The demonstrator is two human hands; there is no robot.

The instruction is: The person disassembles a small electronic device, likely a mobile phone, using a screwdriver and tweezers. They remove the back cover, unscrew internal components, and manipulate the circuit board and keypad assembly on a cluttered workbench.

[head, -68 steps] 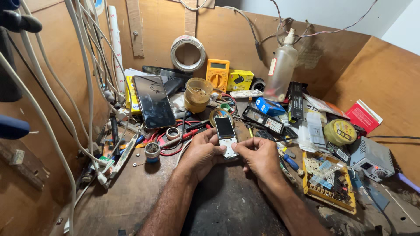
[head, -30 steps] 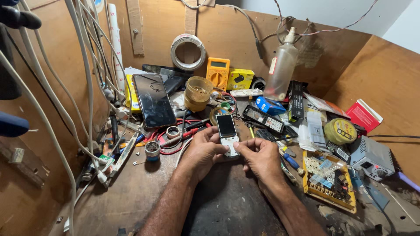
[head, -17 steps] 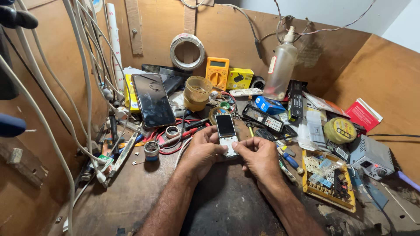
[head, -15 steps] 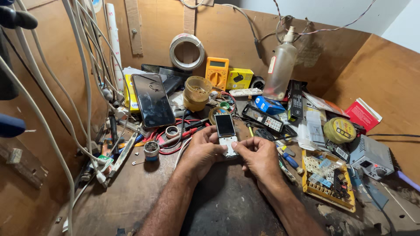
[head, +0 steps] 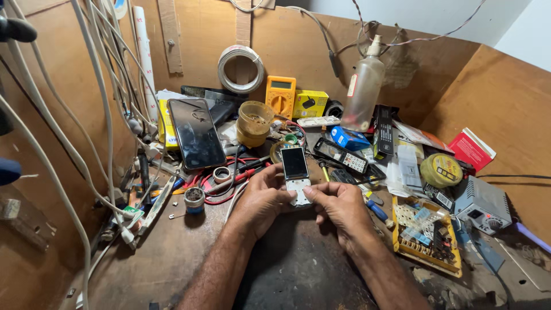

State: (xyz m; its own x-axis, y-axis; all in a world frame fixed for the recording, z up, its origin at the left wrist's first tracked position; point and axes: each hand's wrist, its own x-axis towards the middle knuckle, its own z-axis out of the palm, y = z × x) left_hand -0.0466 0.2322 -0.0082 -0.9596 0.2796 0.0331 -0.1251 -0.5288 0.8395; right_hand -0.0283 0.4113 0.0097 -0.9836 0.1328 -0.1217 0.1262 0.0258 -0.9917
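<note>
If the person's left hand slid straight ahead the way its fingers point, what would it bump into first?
The left hand points up and right, already touching the small keypad phone that both hands hold. Past the phone, likely the black remote, though depth is hard to judge.

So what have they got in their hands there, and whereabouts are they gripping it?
A small keypad phone, held in both hands by its lower keypad end: left hand on its left edge, right hand on its right. The dark screen end sticks out free.
</note>
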